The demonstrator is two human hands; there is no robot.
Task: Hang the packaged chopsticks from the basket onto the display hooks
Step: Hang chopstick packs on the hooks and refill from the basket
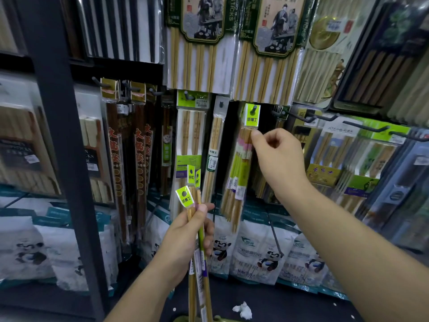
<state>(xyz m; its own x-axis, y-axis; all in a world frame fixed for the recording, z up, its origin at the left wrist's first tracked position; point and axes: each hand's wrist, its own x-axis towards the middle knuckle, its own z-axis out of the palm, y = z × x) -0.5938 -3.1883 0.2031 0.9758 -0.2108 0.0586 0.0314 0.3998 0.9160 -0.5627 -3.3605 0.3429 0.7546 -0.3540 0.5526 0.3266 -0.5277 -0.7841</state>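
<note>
While L hand (190, 231) grips spare chopstick pks (185, 199), R hand (277, 159) pinches hung pk (243, 168), top on hook (254, 109).

One view only: head-worn wide-angle, facing forward and slightly down, close to the display hooks (365, 129); floor (290, 305) at lower edge.
</note>
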